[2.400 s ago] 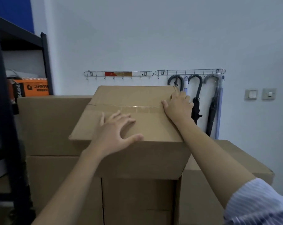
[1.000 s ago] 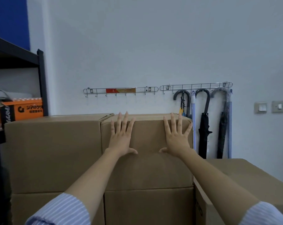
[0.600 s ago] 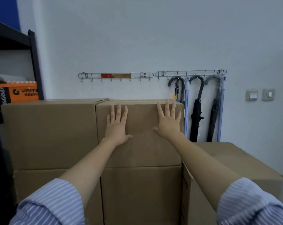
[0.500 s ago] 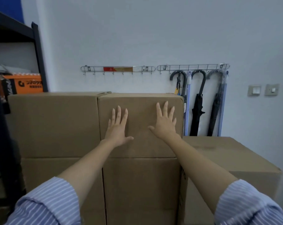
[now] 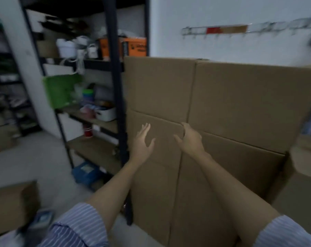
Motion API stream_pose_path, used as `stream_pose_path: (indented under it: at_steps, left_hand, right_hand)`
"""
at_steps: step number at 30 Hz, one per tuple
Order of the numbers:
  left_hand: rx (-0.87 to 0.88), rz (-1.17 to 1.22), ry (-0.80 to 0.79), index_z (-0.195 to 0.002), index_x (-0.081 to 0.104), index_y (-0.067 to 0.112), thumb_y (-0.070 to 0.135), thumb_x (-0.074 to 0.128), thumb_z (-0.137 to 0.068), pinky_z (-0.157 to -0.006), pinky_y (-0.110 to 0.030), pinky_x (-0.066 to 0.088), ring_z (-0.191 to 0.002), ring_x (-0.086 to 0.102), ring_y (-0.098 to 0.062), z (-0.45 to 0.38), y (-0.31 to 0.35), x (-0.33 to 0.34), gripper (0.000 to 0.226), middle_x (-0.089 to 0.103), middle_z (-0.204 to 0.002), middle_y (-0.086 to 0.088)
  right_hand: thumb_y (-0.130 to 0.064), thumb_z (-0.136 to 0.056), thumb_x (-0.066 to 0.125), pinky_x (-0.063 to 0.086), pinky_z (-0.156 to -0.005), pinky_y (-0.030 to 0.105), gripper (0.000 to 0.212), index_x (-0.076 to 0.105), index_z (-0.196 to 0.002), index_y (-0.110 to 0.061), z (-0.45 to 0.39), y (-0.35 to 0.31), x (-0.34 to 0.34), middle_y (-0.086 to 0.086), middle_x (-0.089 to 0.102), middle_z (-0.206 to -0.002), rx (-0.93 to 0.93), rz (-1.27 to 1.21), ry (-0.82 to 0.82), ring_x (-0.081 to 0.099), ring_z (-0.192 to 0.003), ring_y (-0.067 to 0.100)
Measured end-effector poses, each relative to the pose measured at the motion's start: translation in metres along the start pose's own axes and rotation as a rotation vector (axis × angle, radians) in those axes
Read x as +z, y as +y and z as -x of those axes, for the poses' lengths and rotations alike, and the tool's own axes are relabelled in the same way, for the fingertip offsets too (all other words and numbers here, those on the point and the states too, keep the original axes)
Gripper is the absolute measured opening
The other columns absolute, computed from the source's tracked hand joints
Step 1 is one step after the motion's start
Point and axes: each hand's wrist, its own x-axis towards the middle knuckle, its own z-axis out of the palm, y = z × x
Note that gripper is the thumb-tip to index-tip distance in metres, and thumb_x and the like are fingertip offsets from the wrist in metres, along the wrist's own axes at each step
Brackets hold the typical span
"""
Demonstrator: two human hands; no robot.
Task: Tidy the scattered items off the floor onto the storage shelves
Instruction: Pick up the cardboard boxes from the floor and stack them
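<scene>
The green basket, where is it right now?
In the head view the green basket sits at upper left, on a middle level of the black shelf unit, left of the stacked cardboard boxes and below the orange box.

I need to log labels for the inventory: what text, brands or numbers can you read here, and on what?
None can be read.
Orange box on the shelf: dark print, too blurred.
Wall rack: red and tan strip, no legible words.
Cardboard boxes: no print visible.
Blue item under the shelf: label blurred.
</scene>
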Motion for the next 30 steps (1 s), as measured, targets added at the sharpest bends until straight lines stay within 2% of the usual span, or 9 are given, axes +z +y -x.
stream_pose_path:
  at_steps: [4,9,13,17,21,24,25,27,30]
  left_hand:
    - [-0.268,-0.097,0.098,-0.146,0.041,0.008,0.015,0.063,-0.093,-0.115,-0.027,0.026,-0.144,0.031,-0.02,0.059,-0.056,-0.083,0.058,0.042,-0.15,-0.006]
    - [-0.522,-0.221,0.129,-0.142,0.045,0.002,0.014,0.066,-0.091,-0.108,-0.02,0.027,-0.136,0.043,-0.028,0.145,-0.106,-0.191,0.056,0.048,-0.145,-0.014]
    - [-0.675,-0.273,0.174,-0.141,0.046,0.0,0.016,0.067,-0.09,-0.113,-0.035,0.033,-0.134,0.044,-0.029,0.21,-0.136,-0.267,0.057,0.048,-0.144,-0.016]
    - [-0.771,-0.314,0.169,-0.143,0.044,0.003,0.017,0.065,-0.092,-0.108,-0.038,0.038,-0.133,0.045,-0.031,0.259,-0.155,-0.34,0.057,0.049,-0.144,-0.016]
    - [-0.85,-0.351,0.131,-0.145,0.039,0.002,0.017,0.062,-0.095,-0.1,-0.023,0.033,-0.133,0.045,-0.031,0.292,-0.172,-0.404,0.057,0.046,-0.146,-0.017]
    - [-0.897,-0.326,0.136,-0.146,0.039,0.005,0.017,0.062,-0.095,-0.081,-0.006,0.031,-0.126,0.051,-0.032,0.312,-0.192,-0.445,0.057,0.051,-0.14,-0.017]
    - [-0.9,-0.32,0.138,-0.146,0.039,0.005,0.016,0.062,-0.095,-0.081,-0.005,0.031,-0.127,0.05,-0.03,0.317,-0.197,-0.456,0.057,0.05,-0.141,-0.016]
    - [-0.9,-0.338,0.141,-0.145,0.041,0.006,0.02,0.063,-0.094,-0.095,-0.015,0.034,-0.131,0.047,-0.028,0.326,-0.21,-0.478,0.057,0.048,-0.145,-0.014]
    - [-0.92,-0.317,0.154,-0.144,0.044,0.007,0.022,0.065,-0.093,-0.107,-0.03,0.035,-0.132,0.046,-0.027,0.333,-0.231,-0.497,0.057,0.048,-0.145,-0.012]
  right_hand:
    - [-0.044,-0.092,0.06,0.025,-0.117,0.049,0.081,0.018,-0.155,-0.015,0.021,-0.052,0.067,0.005,0.028,-0.159,-0.051,-0.07,-0.279,0.022,-0.148,0.024]
    - [-0.04,-0.092,0.063,0.029,-0.113,0.034,0.083,0.018,-0.154,-0.01,0.067,-0.137,0.137,0.008,0.029,-0.158,-0.226,-0.157,-0.514,0.03,-0.144,0.025]
    - [-0.042,-0.089,0.067,0.033,-0.112,0.044,0.085,0.018,-0.155,-0.018,0.109,-0.208,0.178,0.004,0.034,-0.156,-0.293,-0.224,-0.666,0.036,-0.14,0.026]
    - [-0.037,-0.091,0.066,0.034,-0.11,0.036,0.081,0.02,-0.153,-0.012,0.149,-0.279,0.214,0.008,0.033,-0.156,-0.343,-0.289,-0.761,0.037,-0.139,0.027]
    - [-0.037,-0.094,0.062,0.033,-0.11,0.035,0.081,0.015,-0.155,-0.011,0.191,-0.342,0.251,0.008,0.025,-0.159,-0.32,-0.32,-0.828,0.032,-0.142,0.028]
    - [-0.033,-0.095,0.062,0.035,-0.103,0.03,0.076,0.02,-0.154,-0.01,0.222,-0.383,0.277,0.009,0.031,-0.156,-0.29,-0.345,-0.841,0.036,-0.139,0.027]
    - [-0.032,-0.094,0.063,0.036,-0.098,0.027,0.074,0.023,-0.153,-0.01,0.23,-0.394,0.285,0.009,0.036,-0.154,-0.269,-0.358,-0.836,0.039,-0.137,0.026]
    - [-0.03,-0.093,0.064,0.035,-0.089,0.022,0.072,0.028,-0.151,-0.009,0.243,-0.415,0.301,0.01,0.041,-0.149,-0.226,-0.391,-0.831,0.044,-0.132,0.025]
    - [-0.028,-0.093,0.065,0.034,-0.091,0.021,0.07,0.03,-0.15,-0.009,0.251,-0.435,0.322,0.011,0.042,-0.149,-0.16,-0.433,-0.849,0.044,-0.132,0.024]
